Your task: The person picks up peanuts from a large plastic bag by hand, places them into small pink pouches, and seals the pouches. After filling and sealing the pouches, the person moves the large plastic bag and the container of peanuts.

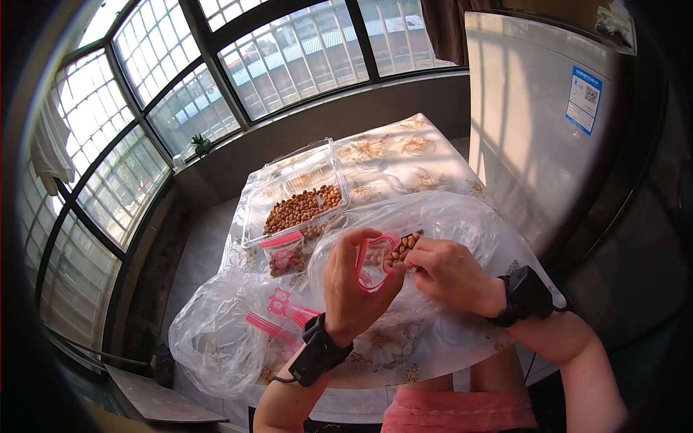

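Observation:
My left hand [357,285] is closed around a small clear zip bag [367,278] with pink edging, its mouth spread between thumb and fingers. Some nuts show through the bag's clear side. At the bag's mouth lies a small heap of brown nuts [401,249], with a dark edge along one side. My right hand [451,274] meets the heap with pinched fingers; what they grip is hidden. Beyond my left hand, a filled pink-topped bag [284,256] stands against a clear plastic box [253,216] holding many reddish-brown nuts [299,209].
A crumpled clear plastic bag [216,339] hangs over the table's left edge, with flat pink bags [278,325] on it. Another sheer plastic bag [462,224] spreads under my hands. The flowered table [404,155] stands near a white cabinet-like appliance [527,108] at right and windows behind.

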Demonstrator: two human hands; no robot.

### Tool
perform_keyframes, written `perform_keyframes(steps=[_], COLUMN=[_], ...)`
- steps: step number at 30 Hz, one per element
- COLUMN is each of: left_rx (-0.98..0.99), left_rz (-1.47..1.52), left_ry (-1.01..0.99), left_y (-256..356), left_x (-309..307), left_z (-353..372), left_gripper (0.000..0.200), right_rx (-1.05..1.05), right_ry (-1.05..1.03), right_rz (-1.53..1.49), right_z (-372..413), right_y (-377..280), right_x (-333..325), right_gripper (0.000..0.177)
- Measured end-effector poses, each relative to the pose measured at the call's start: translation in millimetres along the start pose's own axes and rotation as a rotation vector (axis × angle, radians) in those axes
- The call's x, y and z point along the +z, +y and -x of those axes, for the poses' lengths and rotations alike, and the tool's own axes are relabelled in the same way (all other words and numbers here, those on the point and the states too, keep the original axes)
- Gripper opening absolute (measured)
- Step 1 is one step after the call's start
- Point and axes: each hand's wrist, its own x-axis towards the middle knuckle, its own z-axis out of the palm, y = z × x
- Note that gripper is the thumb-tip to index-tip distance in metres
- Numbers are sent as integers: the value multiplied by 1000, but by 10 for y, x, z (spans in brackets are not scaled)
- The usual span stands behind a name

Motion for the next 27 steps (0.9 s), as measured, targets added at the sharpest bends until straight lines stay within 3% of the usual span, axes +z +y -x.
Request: perform_keyframes(steps=[27], left_rx=[11], left_rz=[-1], left_ry=[-7], left_y=[-4], left_x=[2], left_z=[3], left_gripper=[53], right_rx=[5], right_ry=[-11], right_rz=[-8], right_z=[-5], right_y=[-3], right_x=[-11], right_gripper=[11])
